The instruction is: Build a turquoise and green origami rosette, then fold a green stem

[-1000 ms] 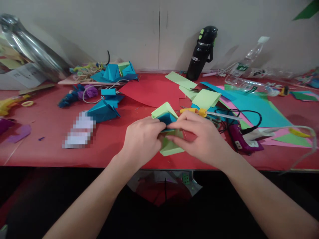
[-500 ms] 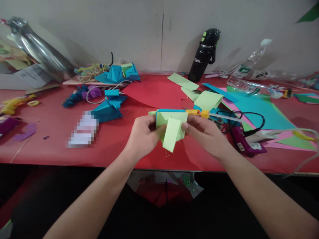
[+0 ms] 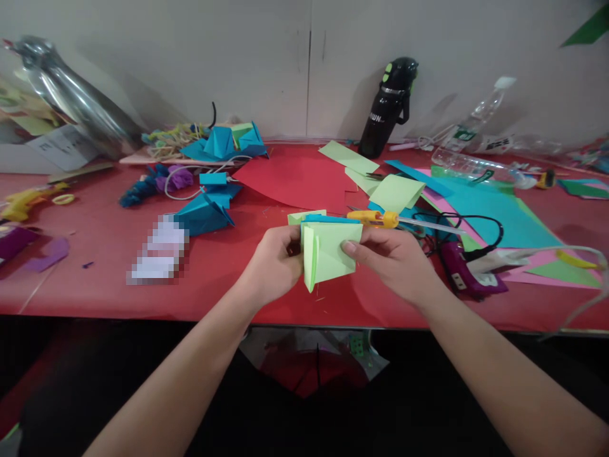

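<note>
A folded light green paper piece (image 3: 333, 251) with a blue layer along its top edge is held up near the table's front edge. My left hand (image 3: 280, 263) grips its left side, the thumb partly hidden behind the green flap. On the right side my right hand (image 3: 387, 254) pinches it, thumb on the front face. Just behind the paper lies a yellow-handled tool (image 3: 380, 219) with a clear stick pointing right. A blue folded paper shape (image 3: 204, 212) rests on the table to the left of my hands.
On the red table (image 3: 266, 298) lie a red paper sheet (image 3: 295, 181), loose green pieces (image 3: 397, 190), blue sheets (image 3: 495, 212) and a purple device (image 3: 471, 273) with cables. A black bottle (image 3: 387, 108), a clear bottle (image 3: 476, 120) and a metal flask (image 3: 80, 95) stand behind.
The green flap, which stuck out toward the front, now lies folded at the paper's left side. The left thumb has moved back behind it, and more of the green front face shows.
</note>
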Demonstrator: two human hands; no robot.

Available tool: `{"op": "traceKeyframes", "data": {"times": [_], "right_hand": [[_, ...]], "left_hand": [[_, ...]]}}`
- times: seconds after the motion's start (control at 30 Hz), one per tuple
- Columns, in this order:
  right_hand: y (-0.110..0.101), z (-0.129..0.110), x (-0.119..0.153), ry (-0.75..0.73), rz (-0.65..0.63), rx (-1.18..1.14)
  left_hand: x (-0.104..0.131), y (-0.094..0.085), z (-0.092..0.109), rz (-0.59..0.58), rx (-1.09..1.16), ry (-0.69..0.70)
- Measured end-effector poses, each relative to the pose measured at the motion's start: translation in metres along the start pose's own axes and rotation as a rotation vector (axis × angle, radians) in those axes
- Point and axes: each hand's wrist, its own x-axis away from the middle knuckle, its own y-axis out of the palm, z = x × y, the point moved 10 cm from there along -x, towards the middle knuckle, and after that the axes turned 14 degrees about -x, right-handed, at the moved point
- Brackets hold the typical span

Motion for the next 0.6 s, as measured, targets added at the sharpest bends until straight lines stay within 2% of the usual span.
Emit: {"op": "traceKeyframes", "data": {"times": [0.4,0.6], "right_hand": [[-0.0047,0.0007,0.001,0.002,0.017,0.042],[-0.0062,0.001,0.0001,-0.005,0.007,0.056]], "left_hand": [[0.0014,0.0054,0.0057,-0.164,-0.066,0.016],[0.0024,-0.0038,0.0028,-0.11,-0.107,0.001]]}}
